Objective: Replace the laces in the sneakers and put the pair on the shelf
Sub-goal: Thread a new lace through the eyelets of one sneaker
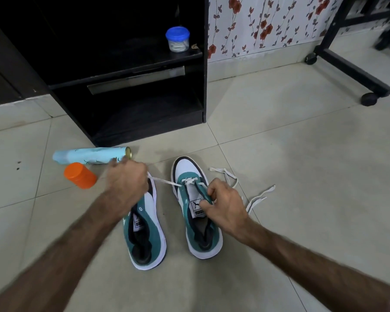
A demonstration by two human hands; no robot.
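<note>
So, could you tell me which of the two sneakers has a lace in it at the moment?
The right sneaker: a white lace crosses its front eyelets. The left sneaker shows none.

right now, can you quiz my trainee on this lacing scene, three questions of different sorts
1. True or false: the left hand pulls a white lace out sideways from the right sneaker.
2. Which lies tipped over on the floor? A) orange jar B) spray can C) blue-lidded jar
3. What lies loose on the tiles right of the sneakers?

Key: 1 true; 2 B; 3 a white lace.
</note>
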